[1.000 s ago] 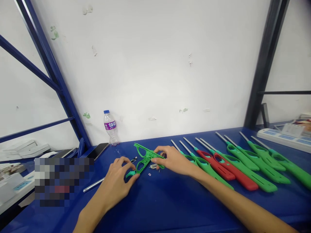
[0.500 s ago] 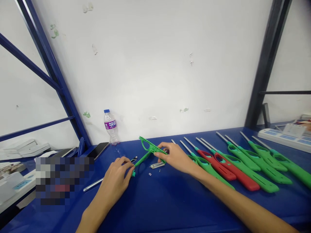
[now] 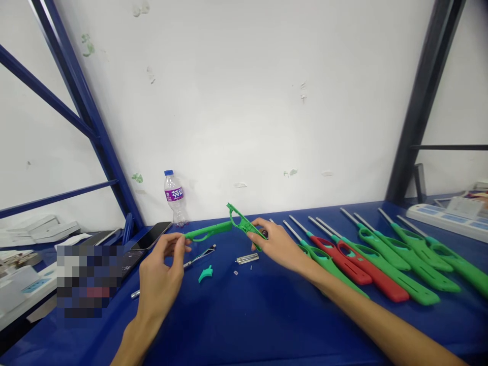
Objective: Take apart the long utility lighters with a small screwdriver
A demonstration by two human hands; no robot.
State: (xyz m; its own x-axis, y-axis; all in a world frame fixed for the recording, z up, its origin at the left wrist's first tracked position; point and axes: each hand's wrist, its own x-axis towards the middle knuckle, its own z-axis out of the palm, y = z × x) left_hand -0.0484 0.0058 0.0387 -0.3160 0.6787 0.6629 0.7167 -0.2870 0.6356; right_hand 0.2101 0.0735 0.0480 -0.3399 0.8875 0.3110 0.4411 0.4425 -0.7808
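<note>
My left hand pinches one green plastic half-shell of a lighter handle, lifted off the blue table. My right hand grips the other green half-shell, tilted up by the fingertips. Between the hands, on the table, lie a small teal trigger piece, a little silver metal part and a thin metal tube with a dark tip.
A row of several green and red long-nosed lighters lies to the right. A water bottle stands by the wall, a black phone to its left. A white power strip sits far right; blue rack struts rise at left.
The green handle has come apart into two shells. My left hand rose and moved left with one shell; the teal trigger piece was left lying on the table.
</note>
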